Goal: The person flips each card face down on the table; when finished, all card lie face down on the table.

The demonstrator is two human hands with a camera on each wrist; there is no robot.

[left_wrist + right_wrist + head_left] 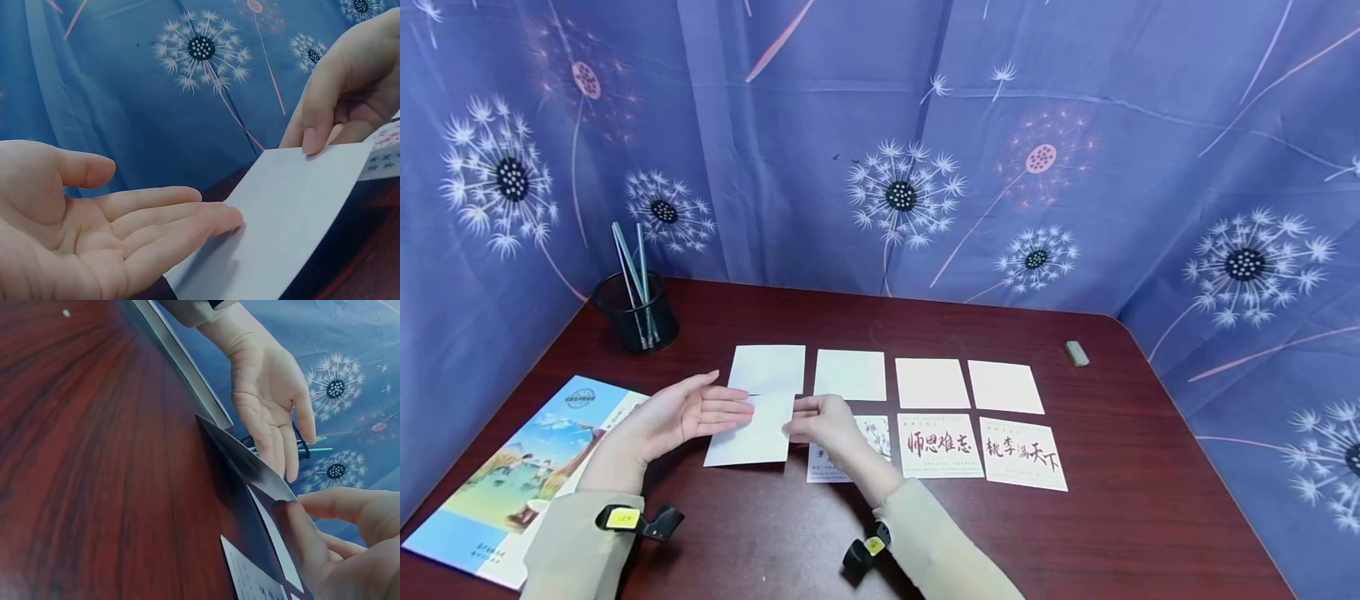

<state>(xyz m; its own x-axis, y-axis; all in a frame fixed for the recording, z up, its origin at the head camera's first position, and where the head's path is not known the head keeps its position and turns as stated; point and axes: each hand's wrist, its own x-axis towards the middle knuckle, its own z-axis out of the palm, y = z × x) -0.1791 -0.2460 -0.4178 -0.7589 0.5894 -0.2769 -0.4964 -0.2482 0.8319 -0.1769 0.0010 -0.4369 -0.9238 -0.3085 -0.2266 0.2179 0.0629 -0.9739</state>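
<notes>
A blank white card point(756, 437) is raised off the tabletop in the head view, tilted. My right hand point(833, 423) pinches its right edge between thumb and fingers, seen closely in the right wrist view, where the card point(259, 472) appears edge-on. My left hand point(681, 417) has its palm turned up and fingers straight. Those fingertips overlap the left side of the card point(287, 206) in the left wrist view. Partly behind my right hand lies a card with printed flowers point(876, 433). Beyond the held card is another blank card point(767, 367).
Further right in the back row lie blank cards point(850, 375). In front are two cards with red calligraphy point(940, 444). A picture book point(512, 475) lies at left, beneath the left forearm. A black mesh pen holder point(638, 321) and an eraser point(1077, 353) stand farther back.
</notes>
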